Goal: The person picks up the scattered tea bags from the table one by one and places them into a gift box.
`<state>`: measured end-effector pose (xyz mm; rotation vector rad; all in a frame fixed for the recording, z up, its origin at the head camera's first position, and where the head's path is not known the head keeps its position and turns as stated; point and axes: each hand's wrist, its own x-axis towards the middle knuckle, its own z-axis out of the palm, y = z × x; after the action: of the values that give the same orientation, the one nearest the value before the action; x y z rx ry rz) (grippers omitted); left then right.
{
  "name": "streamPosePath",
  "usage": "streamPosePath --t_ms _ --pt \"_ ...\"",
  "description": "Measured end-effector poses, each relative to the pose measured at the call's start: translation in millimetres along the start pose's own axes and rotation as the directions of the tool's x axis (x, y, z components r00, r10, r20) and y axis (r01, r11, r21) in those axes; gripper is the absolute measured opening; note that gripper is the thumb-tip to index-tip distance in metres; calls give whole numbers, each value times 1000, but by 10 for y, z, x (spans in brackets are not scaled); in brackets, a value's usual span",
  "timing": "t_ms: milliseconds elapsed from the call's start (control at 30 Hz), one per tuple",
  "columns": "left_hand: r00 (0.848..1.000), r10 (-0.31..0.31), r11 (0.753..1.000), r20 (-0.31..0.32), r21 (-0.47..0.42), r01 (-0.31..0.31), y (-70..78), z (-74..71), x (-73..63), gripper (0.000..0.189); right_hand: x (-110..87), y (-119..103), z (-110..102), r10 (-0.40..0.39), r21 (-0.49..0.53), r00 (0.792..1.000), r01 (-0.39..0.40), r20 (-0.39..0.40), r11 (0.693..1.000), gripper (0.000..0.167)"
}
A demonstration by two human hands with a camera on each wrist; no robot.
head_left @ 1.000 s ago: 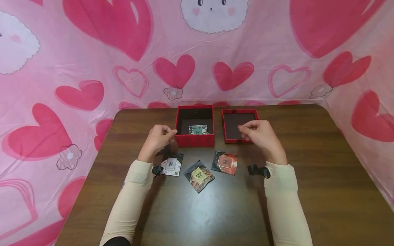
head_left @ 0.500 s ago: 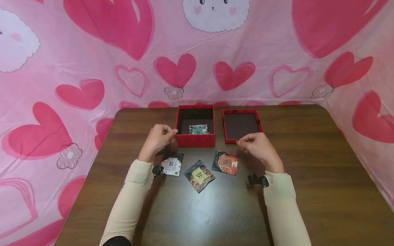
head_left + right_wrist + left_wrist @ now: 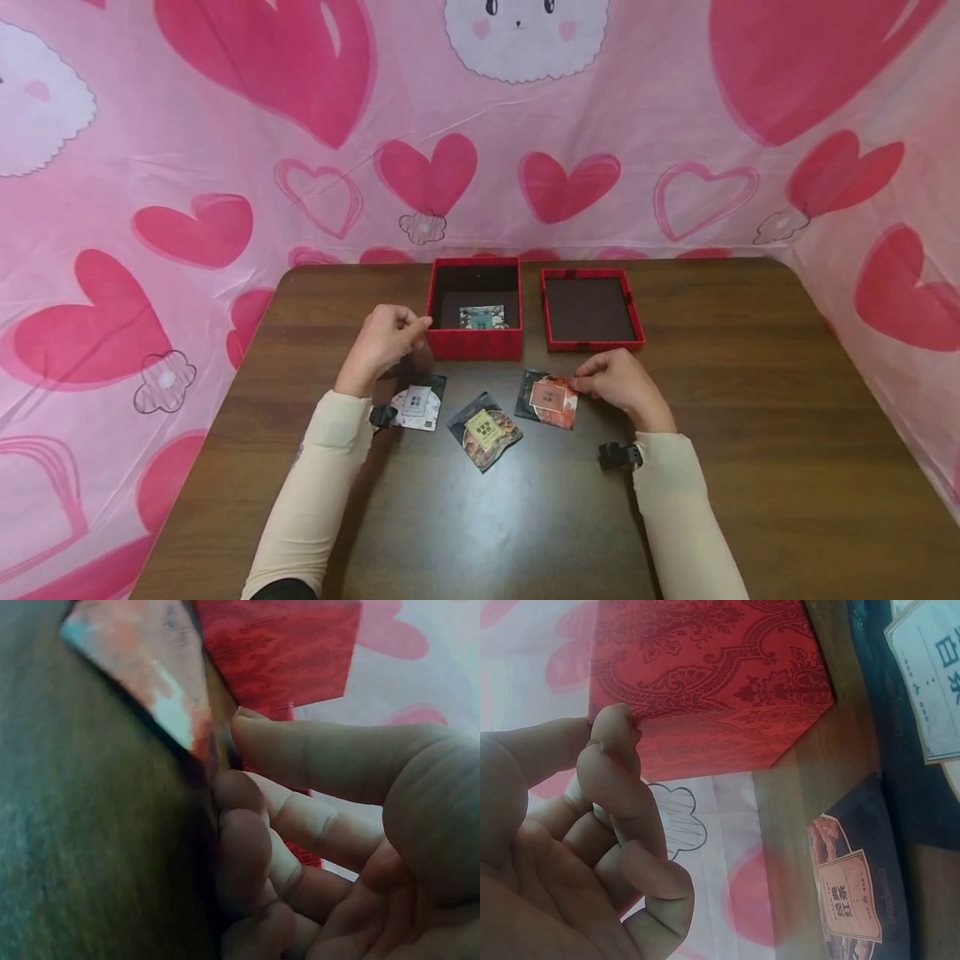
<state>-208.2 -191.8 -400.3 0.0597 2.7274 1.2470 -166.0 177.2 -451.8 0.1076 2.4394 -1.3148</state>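
In the head view a red open box [image 3: 474, 343] stands at the table's back, with a green-labelled packet [image 3: 482, 317] inside. My left hand [image 3: 387, 340] pinches the box's rim at its front left corner; the left wrist view shows thumb and forefinger meeting there. By the right corner of an orange-red packet [image 3: 548, 398] is my right hand [image 3: 624, 385]. In the right wrist view its thumb and forefinger are apart, with the packet's corner close to the forefinger tip. Contact there is blurred. A yellow-labelled packet [image 3: 484, 431] and a white packet [image 3: 418, 403] lie in front of the box.
To the right of the box lies its red lid [image 3: 592, 310], inside facing up. The brown wooden table [image 3: 780, 433] ends at a pink cloth [image 3: 630, 108] printed with hearts, behind and at both sides.
My right hand has come down from over the lid, toward me, to the corner of the orange-red packet. The left hand stays at the box's corner.
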Motion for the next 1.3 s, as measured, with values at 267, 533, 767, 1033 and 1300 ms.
streamPosePath --t_ms 267,533,767,1033,1300 --pt "1000 13 1000 -12 10 -13 5 -4 0 34 22 -14 41 28 -58 999 -30 -34 998 23" --pt "1000 21 1000 -15 11 -21 6 -9 -9 33 4 -45 106 -1 -136 997 -10 -81 991 15" --pt "1000 17 1000 -10 3 -17 20 -14 -18 32 -24 -107 175 -26 -241 992 -4 -125 971 6" --pt "1000 25 1000 -18 -3 -25 9 -16 -18 31 2 -146 186 -46 -314 995 14 -94 949 6" --pt "1000 8 1000 -9 -6 -8 11 -4 -17 31 -29 -124 214 -76 -315 993 43 -94 948 30"
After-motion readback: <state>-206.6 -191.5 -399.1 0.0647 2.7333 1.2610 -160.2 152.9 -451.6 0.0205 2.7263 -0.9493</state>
